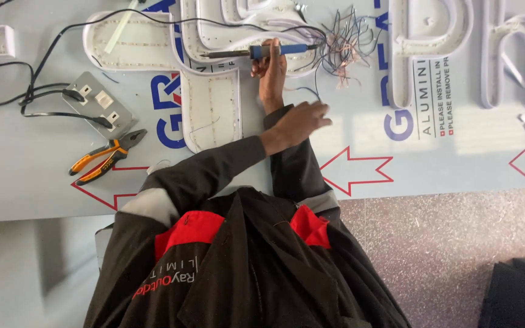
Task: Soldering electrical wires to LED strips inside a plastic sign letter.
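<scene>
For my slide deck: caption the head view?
Right hand holds a soldering iron over a sign letter; left hand beside loose wires.

A pale grey worktop point(457, 164), printed with red arrow outlines, filled the upper view. Beside it lay a speckled grey-pink terrazzo floor point(432, 243), with a dark object point(518, 291) in the corner. Soft daylight fell across the surface.
</scene>
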